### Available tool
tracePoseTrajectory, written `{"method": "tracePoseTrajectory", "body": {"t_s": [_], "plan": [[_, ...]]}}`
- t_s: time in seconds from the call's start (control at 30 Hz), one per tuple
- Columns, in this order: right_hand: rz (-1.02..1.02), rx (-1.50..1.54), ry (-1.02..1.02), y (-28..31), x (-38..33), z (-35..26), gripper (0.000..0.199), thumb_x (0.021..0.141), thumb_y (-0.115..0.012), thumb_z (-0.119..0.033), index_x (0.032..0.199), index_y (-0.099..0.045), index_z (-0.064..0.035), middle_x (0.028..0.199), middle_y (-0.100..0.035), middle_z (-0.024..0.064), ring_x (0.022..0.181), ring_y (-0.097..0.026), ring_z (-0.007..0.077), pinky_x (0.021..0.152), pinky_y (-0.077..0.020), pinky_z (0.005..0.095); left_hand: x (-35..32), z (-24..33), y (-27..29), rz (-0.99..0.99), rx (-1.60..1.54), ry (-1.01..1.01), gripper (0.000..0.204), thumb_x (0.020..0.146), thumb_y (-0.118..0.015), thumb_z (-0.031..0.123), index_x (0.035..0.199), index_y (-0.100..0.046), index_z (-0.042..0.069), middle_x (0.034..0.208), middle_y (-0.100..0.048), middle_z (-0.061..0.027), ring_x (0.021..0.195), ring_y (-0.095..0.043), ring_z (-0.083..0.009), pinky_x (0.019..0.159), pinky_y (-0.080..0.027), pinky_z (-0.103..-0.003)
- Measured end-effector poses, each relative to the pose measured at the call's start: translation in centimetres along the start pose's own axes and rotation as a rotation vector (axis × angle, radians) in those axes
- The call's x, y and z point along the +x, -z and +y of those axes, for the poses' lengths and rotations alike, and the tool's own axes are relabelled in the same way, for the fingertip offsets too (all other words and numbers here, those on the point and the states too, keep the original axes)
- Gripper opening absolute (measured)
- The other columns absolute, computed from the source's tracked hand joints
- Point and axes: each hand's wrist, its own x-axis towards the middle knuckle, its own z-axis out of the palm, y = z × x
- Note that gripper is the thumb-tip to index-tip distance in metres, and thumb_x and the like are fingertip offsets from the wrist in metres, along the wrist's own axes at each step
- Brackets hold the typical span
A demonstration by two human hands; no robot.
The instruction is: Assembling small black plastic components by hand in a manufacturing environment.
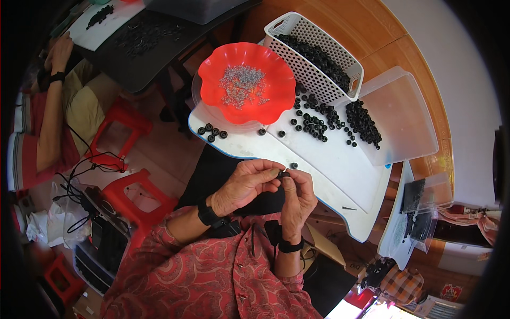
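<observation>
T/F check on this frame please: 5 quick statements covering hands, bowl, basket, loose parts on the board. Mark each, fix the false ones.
1. Both hands pinch one small black ring between their fingertips. True: the left hand and right hand meet on it.
2. The red bowl holds black rings. False: it holds small silvery metal pieces.
3. The white basket holds black rings. True.
4. The white board is bare. False: loose black rings lie scattered on it.
5. The red bowl lies right of the white basket. False: it lies left of it.
</observation>
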Motion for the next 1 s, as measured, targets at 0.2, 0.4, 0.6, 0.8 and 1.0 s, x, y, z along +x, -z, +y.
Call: {"method": "tracePoseTrajectory", "body": {"t_s": [0.2, 0.4, 0.6, 0.8, 1.0], "plan": [[0.002, 0.001, 0.006, 0.0, -0.1, -0.1, 0.012, 0.088, -0.063, 0.006, 0.098, -0.065, 0.0001, 0.097, -0.06, 0.0045, 0.09, -0.056, 0.0122, 0.08, -0.0458, 0.0243, -0.1, 0.1, -0.3, 0.008, 0.013, 0.001, 0.024, 0.097, -0.059, 0.01, 0.118, -0.062, -0.002, 0.099, -0.068, -0.0077, 0.08, -0.067, -0.0106, 0.076, -0.057, -0.023], [0.005, -0.049, 0.042, 0.0, -0.1, 0.3, 0.012, 0.087, -0.064, 0.006, 0.097, -0.064, -0.0001, 0.095, -0.06, 0.0052, 0.087, -0.057, 0.0131, 0.078, -0.046, 0.0246, -0.1, 0.1, -0.4, 0.021, 0.026, -0.011, 0.024, 0.097, -0.06, 0.009, 0.118, -0.062, -0.003, 0.098, -0.068, -0.0077, 0.079, -0.066, -0.0106, 0.076, -0.057, -0.023], [0.012, -0.18, 0.114, -0.1, -0.1, -0.4, 0.013, 0.085, -0.066, 0.005, 0.097, -0.064, -0.0002, 0.092, -0.061, 0.0067, 0.084, -0.058, 0.0151, 0.075, -0.0474, 0.0259, -0.2, -0.2, -0.2, 0.021, 0.013, -0.025, 0.024, 0.097, -0.06, 0.008, 0.118, -0.062, -0.003, 0.097, -0.068, -0.0081, 0.08, -0.067, -0.0114, 0.077, -0.058, -0.024], [0.027, -0.277, 0.184, -0.2, -0.2, -0.5, 0.014, 0.084, -0.067, 0.005, 0.096, -0.063, -0.0007, 0.09, -0.062, 0.0088, 0.08, -0.06, 0.0183, 0.071, -0.0484, 0.0279, -0.1, -0.4, 0.2, 0.0, 0.013, -0.026, 0.022, 0.095, -0.062, 0.007, 0.115, -0.064, 0.0, 0.103, -0.068, -0.0108, 0.084, -0.067, -0.0141, 0.08, -0.058, -0.027], [0.016, -0.344, 0.26, -0.2, -0.2, -1.1, 0.015, 0.083, -0.067, 0.006, 0.096, -0.063, -0.0012, 0.089, -0.062, 0.0102, 0.079, -0.061, 0.0213, 0.07, -0.0492, 0.0299, -0.3, -0.3, 0.0, -0.006, 0.044, -0.051, 0.022, 0.093, -0.064, 0.007, 0.114, -0.066, 0.0, 0.104, -0.069, -0.0116, 0.085, -0.067, -0.015, 0.079, -0.058, -0.028]]}}
